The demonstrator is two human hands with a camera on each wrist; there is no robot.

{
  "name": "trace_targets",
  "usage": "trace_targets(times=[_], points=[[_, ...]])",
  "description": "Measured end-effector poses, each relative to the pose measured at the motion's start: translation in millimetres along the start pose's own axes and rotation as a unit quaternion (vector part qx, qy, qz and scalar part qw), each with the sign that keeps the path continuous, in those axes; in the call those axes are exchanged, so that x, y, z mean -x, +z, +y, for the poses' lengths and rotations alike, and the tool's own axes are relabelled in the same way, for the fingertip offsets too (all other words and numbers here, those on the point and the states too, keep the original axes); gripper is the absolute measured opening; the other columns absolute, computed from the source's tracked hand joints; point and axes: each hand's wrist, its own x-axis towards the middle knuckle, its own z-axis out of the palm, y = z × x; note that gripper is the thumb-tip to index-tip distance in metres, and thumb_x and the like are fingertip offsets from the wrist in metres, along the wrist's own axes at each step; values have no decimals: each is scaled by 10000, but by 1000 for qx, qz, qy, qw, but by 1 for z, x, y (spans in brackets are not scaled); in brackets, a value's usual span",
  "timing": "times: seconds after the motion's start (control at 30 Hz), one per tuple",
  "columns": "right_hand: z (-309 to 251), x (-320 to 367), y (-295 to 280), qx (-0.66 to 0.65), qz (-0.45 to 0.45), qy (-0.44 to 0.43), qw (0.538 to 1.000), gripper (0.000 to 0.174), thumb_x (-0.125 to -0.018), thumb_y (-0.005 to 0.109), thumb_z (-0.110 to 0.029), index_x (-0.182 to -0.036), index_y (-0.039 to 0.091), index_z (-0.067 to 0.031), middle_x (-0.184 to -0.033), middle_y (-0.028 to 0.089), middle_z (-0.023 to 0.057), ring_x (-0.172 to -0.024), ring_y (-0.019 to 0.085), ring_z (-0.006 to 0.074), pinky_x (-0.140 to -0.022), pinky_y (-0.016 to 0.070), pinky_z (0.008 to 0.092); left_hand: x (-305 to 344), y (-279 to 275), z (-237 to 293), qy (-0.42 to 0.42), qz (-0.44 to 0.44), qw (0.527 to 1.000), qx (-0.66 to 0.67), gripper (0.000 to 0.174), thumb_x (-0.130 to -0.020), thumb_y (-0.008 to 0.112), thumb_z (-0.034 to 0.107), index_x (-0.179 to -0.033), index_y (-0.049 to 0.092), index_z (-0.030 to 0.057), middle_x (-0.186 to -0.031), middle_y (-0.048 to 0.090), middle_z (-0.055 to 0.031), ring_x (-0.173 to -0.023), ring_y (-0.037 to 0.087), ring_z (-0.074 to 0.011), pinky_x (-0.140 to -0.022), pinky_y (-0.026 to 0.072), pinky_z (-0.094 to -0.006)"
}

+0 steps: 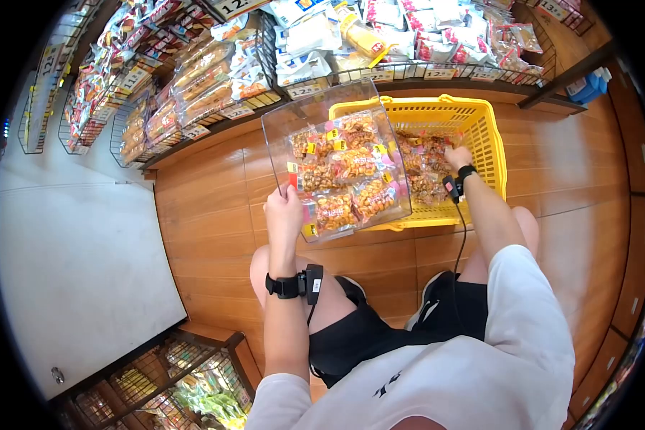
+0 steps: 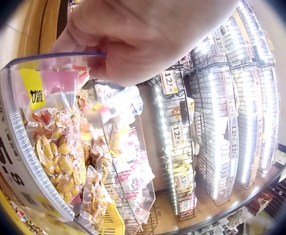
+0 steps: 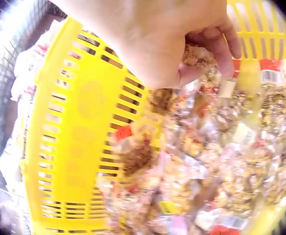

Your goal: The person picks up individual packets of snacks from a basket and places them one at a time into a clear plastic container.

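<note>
My left hand (image 1: 284, 213) grips the near left rim of a clear plastic bin (image 1: 279, 115), thumb and fingers over its edge. Several see-through packets of nut snacks (image 1: 355, 165) lie in the bin, and a price label (image 2: 2, 139) is on its side. The bin is held up and overlaps the left part of a yellow basket (image 1: 499, 154). Inside that basket my right hand (image 1: 460, 158) reaches down among more snack packets (image 1: 426, 188). Its fingers curl round a brown snack packet (image 3: 197, 56), mostly covered by the hand.
Wire shelves of bagged snacks (image 1: 437, 43) with price tags stand beyond the basket and along the left. A white panel (image 1: 79, 244) covers the floor's left side. Near my left elbow is a low rack of packets (image 1: 208, 394). My knees flank the wooden-looking floor (image 1: 387, 261).
</note>
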Motion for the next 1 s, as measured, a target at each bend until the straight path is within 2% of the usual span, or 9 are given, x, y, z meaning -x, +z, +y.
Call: trace_targets(times=[0.07, 0.2, 0.4, 0.5, 0.6, 0.7, 0.8, 0.9, 1.0], points=[[-15, 14, -38, -24, -21, -47, 998, 551, -821, 610, -370, -1100, 715, 93, -1159, 677, 352, -1136, 662, 441, -944, 528, 475, 1, 1, -1, 16, 4, 1000, -1, 312, -992, 541, 189, -1103, 726, -36, -853, 738, -238, -795, 753, -327, -715, 562, -399], [-40, 41, -93, -44, -214, -80, 972, 161, -791, 656, -149, -689, 610, -33, -691, 651, 100, -632, 673, 196, -546, 514, 299, 6, -7, 17, -16, -20, 1000, -12, 310, -993, 543, 192, -1092, 724, -40, -845, 736, -234, -797, 751, -332, -716, 560, -405], [-62, 191, -199, -174, -340, -262, 886, 253, -834, 710, -37, -1079, 676, 15, -966, 703, 68, -887, 675, 145, -786, 563, 280, 5, 2, 7, 44, 14, 999, 9, 314, -997, 547, 187, -1089, 718, -59, -846, 737, -235, -822, 754, -327, -738, 560, -410], [-66, 233, -227, -223, -378, -329, 836, 503, -858, 708, 29, -1333, 544, 9, -1196, 657, 75, -1102, 632, 136, -920, 544, 286, 1, 4, -2, 52, 29, 998, 0, 319, -998, 541, 190, -1072, 716, -66, -820, 734, -230, -792, 750, -334, -724, 561, -417], [-93, 273, -245, -275, -417, -318, 806, 570, -877, 692, 65, -1398, 469, 9, -1251, 630, 80, -1179, 605, 135, -959, 543, 315, 11, -3, 19, 24, 15, 1000, 11, 323, -999, 533, 199, -1031, 717, -65, -757, 714, -229, -738, 740, -352, -693, 559, -428], [-133, 278, -217, -267, -442, -443, 733, 668, -890, 613, 132, -1495, 356, 11, -1416, 545, 117, -1254, 587, 189, -1054, 513, 354, 6, 0, 7, 49, 21, 999, -5, 324, -1003, 522, 204, -966, 714, -55, -676, 680, -224, -642, 719, -352, -620, 551, -435], [-203, 304, -188, -6, -275, -497, 823, 607, -907, 664, 32, -1449, 392, 21, -1307, 598, 205, -1227, 614, 291, -1000, 529, 387, 5, 0, 9, 43, 17, 999, -3, 321, -1007, 517, 197, -959, 715, -51, -679, 682, -222, -623, 717, -330, -600, 550, -430], [-246, 289, -136, 50, -174, -551, 814, 596, -902, 717, -67, -1421, 433, 8, -1149, 649, 228, -1080, 665, 360, -941, 529, 412, 9, -5, 20, 19, 0, 1000, 11, 316, -1008, 517, 191, -956, 713, -51, -683, 686, -218, -617, 717, -319, -596, 552, -428], [-278, 270, -115, 111, -212, -602, 762, 596, -899, 727, -86, -1433, 469, -28, -1168, 678, 229, -1045, 682, 363, -908, 532, 426, 13, -8, 29, 12, -1, 1000, 16, 309, -1007, 522, 187, -950, 711, -50, -691, 693, -217, -624, 718, -324, -608, 556, -430]])
